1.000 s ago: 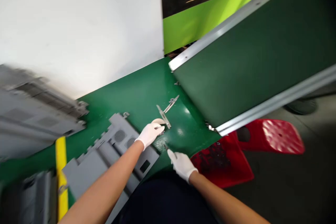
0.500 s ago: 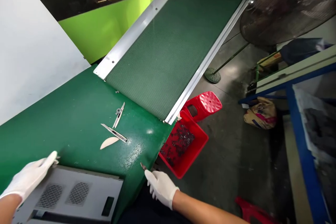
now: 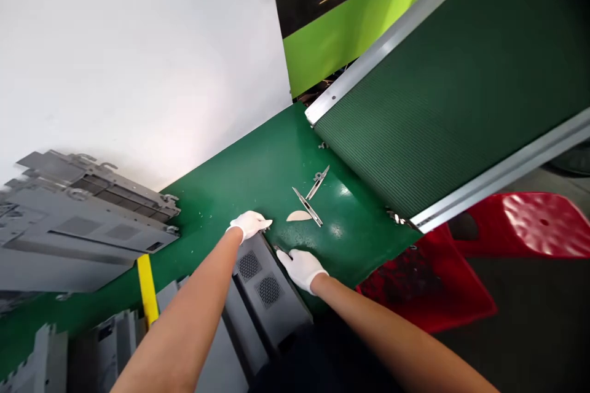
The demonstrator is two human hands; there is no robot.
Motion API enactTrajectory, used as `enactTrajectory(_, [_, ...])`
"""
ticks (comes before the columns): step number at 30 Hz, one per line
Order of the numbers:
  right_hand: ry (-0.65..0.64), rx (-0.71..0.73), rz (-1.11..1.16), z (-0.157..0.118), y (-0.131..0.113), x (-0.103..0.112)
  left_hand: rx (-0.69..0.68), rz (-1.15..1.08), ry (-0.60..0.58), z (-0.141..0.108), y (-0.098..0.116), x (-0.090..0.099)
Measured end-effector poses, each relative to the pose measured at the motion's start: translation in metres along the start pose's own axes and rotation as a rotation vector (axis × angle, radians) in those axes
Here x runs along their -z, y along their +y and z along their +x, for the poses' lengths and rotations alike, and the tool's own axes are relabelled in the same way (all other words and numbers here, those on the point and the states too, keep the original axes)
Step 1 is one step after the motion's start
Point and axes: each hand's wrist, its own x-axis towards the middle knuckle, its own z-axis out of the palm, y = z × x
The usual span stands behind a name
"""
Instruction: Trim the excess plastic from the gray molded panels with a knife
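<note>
Grey vented panel (image 3: pixel 266 282) lies just beside the left hand (image 3: pixel 249 225) and right hand (image 3: pixel 300 270); their grip is unclear.

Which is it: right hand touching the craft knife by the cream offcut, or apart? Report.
Apart: the head view shows green bench between the right hand and craft knife.

The left forearm (image 3: pixel 184 325) is covering much of the grey vented plastic panel (image 3: pixel 267 291), which is running off the bottom edge; the glossy red plastic stool (image 3: pixel 530 224) is getting cut off at right, and the red plastic crate (image 3: pixel 428 288) is holding contents too dark to make out.
</note>
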Motion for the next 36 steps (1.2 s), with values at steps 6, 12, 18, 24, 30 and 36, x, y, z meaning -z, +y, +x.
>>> enactTrajectory(6, [-0.028,-0.026,-0.019,0.036,-0.021,-0.009,0.037,-0.088,-0.032,0.012,-0.02,-0.009])
enactTrajectory(12, [-0.054,-0.025,-0.021,0.044,-0.031,-0.016,0.032,-0.164,-0.033,0.014,-0.026,-0.015])
enactTrajectory(18, [-0.03,-0.032,-0.051,0.043,-0.035,-0.021,-0.002,-0.269,-0.019,0.007,-0.028,-0.012])
enactTrajectory(24, [0.011,-0.038,-0.106,0.045,-0.042,-0.024,-0.022,-0.305,-0.021,0.011,-0.032,-0.015])
enactTrajectory(30, [0.023,-0.018,-0.183,0.052,-0.041,-0.025,-0.015,-0.326,0.004,0.015,-0.037,-0.02])
enactTrajectory(36, [0.002,0.024,-0.229,0.056,-0.038,-0.014,-0.026,-0.373,0.021,0.012,-0.038,-0.019])
